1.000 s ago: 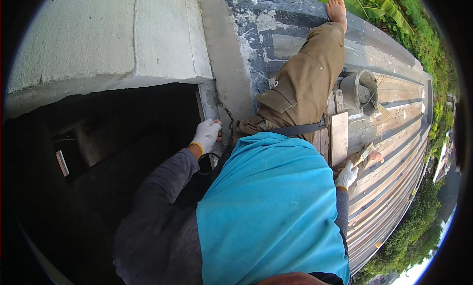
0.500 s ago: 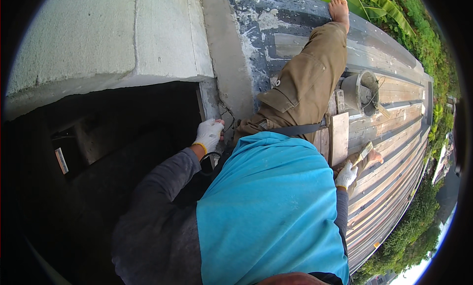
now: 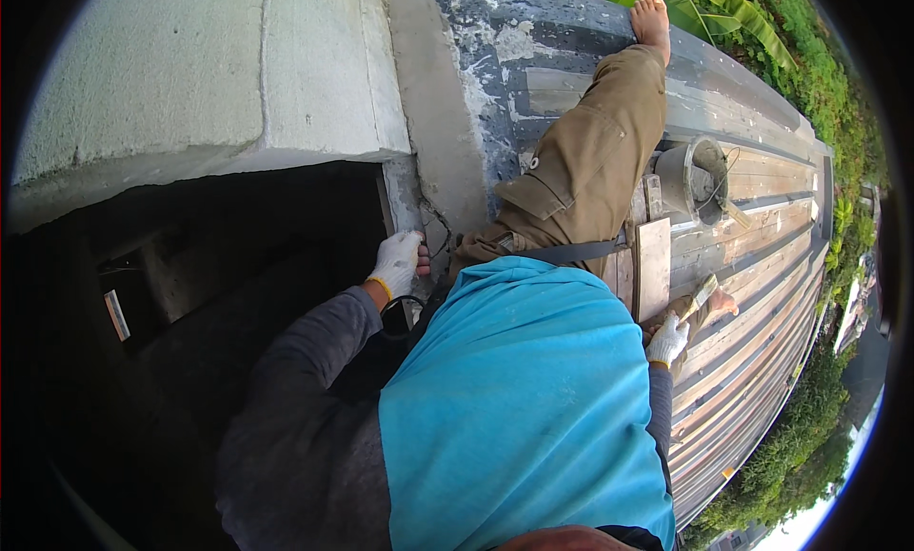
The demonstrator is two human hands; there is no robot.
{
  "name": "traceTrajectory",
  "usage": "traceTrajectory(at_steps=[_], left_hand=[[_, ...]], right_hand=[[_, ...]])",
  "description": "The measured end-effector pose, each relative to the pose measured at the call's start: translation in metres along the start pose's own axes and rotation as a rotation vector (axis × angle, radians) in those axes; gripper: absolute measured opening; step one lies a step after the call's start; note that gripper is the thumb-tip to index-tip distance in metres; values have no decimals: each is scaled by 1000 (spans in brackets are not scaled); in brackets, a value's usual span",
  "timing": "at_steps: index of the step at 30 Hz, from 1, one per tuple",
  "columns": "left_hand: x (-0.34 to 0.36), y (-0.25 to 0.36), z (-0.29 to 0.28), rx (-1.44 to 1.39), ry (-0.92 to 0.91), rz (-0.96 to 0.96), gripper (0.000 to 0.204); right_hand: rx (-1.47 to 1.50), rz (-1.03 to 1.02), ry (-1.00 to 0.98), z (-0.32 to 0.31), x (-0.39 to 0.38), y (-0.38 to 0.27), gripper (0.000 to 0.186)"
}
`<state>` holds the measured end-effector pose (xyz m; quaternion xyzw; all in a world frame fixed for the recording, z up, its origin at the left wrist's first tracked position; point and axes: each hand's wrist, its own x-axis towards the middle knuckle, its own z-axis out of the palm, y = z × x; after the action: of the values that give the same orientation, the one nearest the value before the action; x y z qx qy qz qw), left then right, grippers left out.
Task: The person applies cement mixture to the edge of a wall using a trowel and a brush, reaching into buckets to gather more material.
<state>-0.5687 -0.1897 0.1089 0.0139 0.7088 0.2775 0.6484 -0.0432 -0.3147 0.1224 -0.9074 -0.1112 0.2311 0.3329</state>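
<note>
My left hand (image 3: 398, 265), in a white knit glove with bare fingertips, is curled closed at the cracked concrete edge (image 3: 433, 229) beside the dark opening. Whatever its fingers grip, if anything, is hidden. My right hand (image 3: 669, 340), gloved the same way, is wrapped round the handle of a paintbrush (image 3: 705, 292) at my right side. The brush's pale head points up and away, close to my bare right foot (image 3: 723, 304). A dark loop of cable or strap (image 3: 404, 302) shows just below my left wrist.
A grey bucket (image 3: 678, 178) with a wire handle and grey residue stands on the ribbed metal roof (image 3: 752, 256). Boards (image 3: 653, 265) lie by my right thigh. On the left, a thick concrete wall (image 3: 314, 66) overhangs the dark opening (image 3: 238, 256). Plants (image 3: 819, 75) border the roof.
My left hand has shifted slightly at the concrete edge, its fingers still curled. The right hand keeps its hold on the paintbrush, nearly still. The whole view has moved a little.
</note>
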Motion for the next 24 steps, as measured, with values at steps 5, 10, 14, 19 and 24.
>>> traceTrajectory(at_steps=[5, 10, 14, 19, 24], left_hand=[[1, 5, 1, 119, -22, 14, 14], [2, 7, 2, 154, -20, 15, 14], [7, 7, 2, 139, 29, 112, 13], [7, 15, 12, 110, 51, 172, 16], [9, 12, 12, 149, 24, 175, 13]], right_hand=[[-9, -1, -9, -2, 5, 7, 21], [8, 1, -1, -2, 7, 10, 20], [28, 28, 9, -1, 2, 4, 20], [78, 47, 7, -1, 3, 5, 20], [40, 12, -2, -1, 3, 6, 20]])
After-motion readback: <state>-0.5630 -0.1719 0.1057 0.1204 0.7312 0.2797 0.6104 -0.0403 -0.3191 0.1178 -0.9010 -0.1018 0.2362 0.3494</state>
